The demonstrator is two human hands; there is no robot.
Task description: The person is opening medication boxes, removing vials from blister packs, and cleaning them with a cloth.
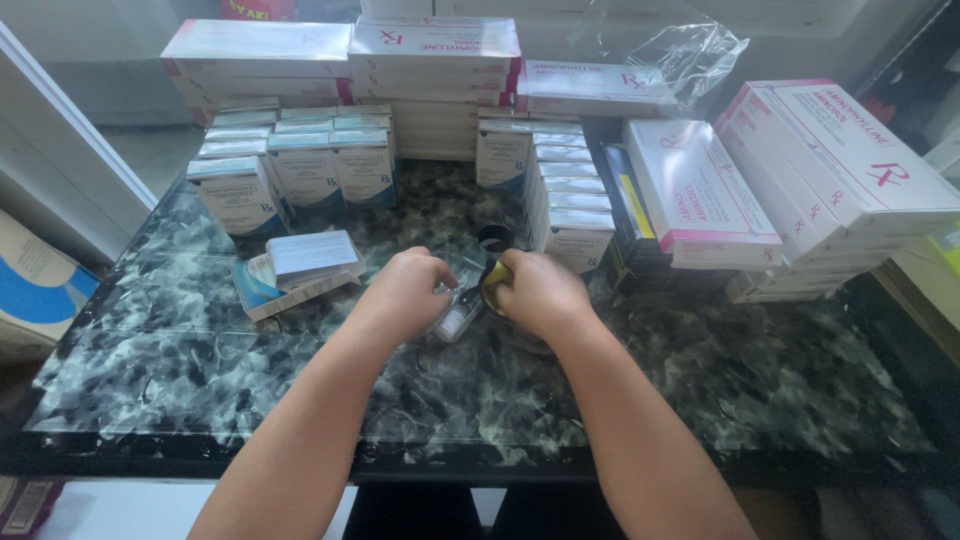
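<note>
Left hand (408,290) and right hand (538,292) close together at mid-tabletop, knuckles up, both curled shut. Between them a small clear vial (456,320), lying tilted with its pale cap toward the camera, pinched near its top by the left fingers. In the right fingers something yellow and dark (493,284), perhaps a small roll or band, pressed against the vial's upper end; too hidden to name for sure. Just behind the hands, a dark ring or roll (494,237) standing on the marbled black tabletop (700,380).

Judged step: wrapping or banding the vial, mid-action, with both grips committed. Next move probably calling for a steady left hold while the right works around the neck, without letting the vial roll on the slick surface.

Left of the hands, a small opened blue-and-white box (300,270) lying flat. Beyond, rows of small white-and-blue cartons (300,160) standing upright at back left, another row (570,190) running back at centre. Flat white boxes with pink edging (700,190) stacked at right and along the back (430,50), more leaning at far right (850,160). Crumpled clear plastic (690,50) at the back right. Cardboard with a blue patch (40,290) off the left edge.
</note>
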